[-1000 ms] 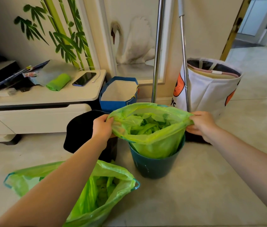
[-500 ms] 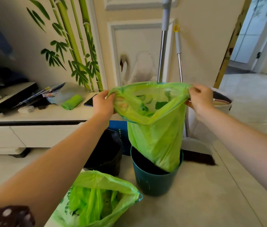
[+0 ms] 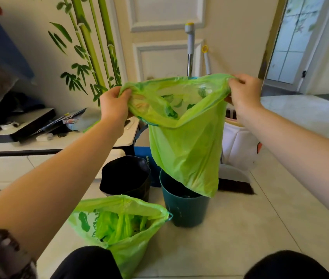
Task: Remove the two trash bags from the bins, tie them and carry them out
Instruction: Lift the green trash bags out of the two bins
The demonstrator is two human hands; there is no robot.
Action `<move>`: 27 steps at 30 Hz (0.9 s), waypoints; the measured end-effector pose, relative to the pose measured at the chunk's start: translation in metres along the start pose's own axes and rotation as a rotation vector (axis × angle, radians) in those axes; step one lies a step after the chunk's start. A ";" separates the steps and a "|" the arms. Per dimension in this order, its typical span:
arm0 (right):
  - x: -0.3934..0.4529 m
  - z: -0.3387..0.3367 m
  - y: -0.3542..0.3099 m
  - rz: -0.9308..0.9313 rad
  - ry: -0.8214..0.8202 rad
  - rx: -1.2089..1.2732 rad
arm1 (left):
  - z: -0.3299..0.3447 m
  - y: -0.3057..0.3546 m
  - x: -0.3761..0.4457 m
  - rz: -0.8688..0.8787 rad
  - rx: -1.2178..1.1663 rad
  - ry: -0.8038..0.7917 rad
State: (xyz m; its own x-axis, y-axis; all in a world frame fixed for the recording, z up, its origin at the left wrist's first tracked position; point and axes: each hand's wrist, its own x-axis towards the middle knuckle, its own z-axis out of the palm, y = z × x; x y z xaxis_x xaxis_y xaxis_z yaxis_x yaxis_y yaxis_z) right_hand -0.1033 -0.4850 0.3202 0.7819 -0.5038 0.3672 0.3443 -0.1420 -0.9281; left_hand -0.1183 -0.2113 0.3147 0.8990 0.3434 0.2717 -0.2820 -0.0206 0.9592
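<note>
Hanging between both hands (image 3: 115,103): bag (image 3: 185,146)

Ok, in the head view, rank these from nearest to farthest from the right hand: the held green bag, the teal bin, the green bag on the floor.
From the right hand:
1. Held green bag, gripped at its rim.
2. Teal bin, below, leftward.
3. Green bag on the floor, lower left, near the knees.

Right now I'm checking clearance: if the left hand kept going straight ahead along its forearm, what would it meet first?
Probably the white panelled door, the left hand gripping the lifted green bag by its rim. Nothing else shows in that line, though depth is unclear.
</note>
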 end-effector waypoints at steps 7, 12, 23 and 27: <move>-0.048 -0.032 -0.020 -0.067 -0.093 0.011 | -0.013 0.009 -0.036 -0.007 -0.017 -0.053; -0.077 -0.053 -0.012 -0.017 -0.187 -0.036 | -0.016 0.003 -0.064 -0.052 0.001 -0.173; -0.121 -0.068 0.104 0.291 -0.434 -0.462 | -0.046 -0.118 -0.087 -0.349 0.362 -0.417; -0.127 -0.069 0.150 0.371 -0.588 -0.682 | -0.056 -0.165 -0.092 -0.423 0.527 -0.474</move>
State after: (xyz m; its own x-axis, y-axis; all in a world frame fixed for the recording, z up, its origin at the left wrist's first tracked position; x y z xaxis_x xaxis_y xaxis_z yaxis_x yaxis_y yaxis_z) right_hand -0.1869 -0.5014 0.1301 0.9784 -0.1363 -0.1552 -0.2064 -0.6166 -0.7597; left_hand -0.1735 -0.1866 0.1270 0.9733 -0.0099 -0.2292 0.1996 -0.4566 0.8670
